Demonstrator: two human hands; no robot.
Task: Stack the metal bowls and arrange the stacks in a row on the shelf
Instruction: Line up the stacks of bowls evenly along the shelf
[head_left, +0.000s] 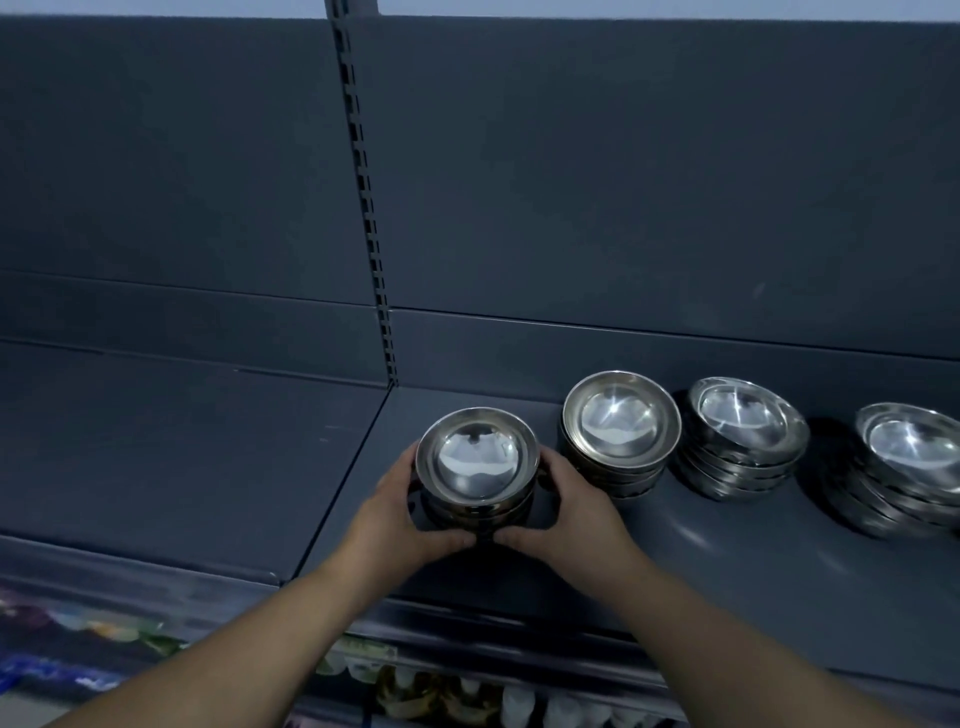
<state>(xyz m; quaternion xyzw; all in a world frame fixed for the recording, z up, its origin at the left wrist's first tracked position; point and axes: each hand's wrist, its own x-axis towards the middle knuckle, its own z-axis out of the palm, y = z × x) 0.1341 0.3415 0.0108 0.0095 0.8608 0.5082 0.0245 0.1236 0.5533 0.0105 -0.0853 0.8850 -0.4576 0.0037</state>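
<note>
My left hand (396, 512) and right hand (567, 512) clasp the stack of metal bowls (477, 462) from both sides, at the shelf's (675, 566) left end. An uneven push could slide the bowls apart, or bump the neighbouring stack (621, 428) just beyond.

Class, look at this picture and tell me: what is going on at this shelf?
A person grips a stack of metal bowls between the left hand and the right hand, at the left end of a grey shelf. Three more bowl stacks stand in a row to its right. It sits nearer the front edge.
</note>
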